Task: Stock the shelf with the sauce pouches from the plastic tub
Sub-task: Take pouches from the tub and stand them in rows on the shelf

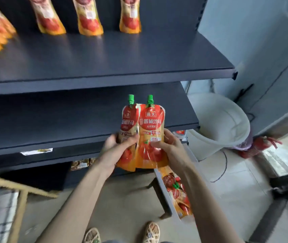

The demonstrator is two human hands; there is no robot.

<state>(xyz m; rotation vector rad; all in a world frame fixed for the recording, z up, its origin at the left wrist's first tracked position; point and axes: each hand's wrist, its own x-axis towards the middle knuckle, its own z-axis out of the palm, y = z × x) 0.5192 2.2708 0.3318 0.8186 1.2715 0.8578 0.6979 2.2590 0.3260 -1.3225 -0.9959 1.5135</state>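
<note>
My left hand [117, 146] grips an orange and red sauce pouch [128, 123] with a green cap. Beside it, my right hand [168, 146] grips a second sauce pouch [151, 127] of the same kind, upright and overlapping the first. Both are held in front of the middle dark shelf [69, 116]. The plastic tub [164, 190] stands low at the right of my arms, with more pouches [176, 192] lying in it. On the upper shelf [122, 55] several pouches [89, 16] stand upright at the back and far left.
A white bucket [222, 127] sits on the floor right of the shelving, with a red mesh bag [260, 144] beside it. A wooden-framed crate [4, 204] is at the lower left. A grey wall panel [244, 41] borders the shelf on the right. My sandalled feet show at the bottom.
</note>
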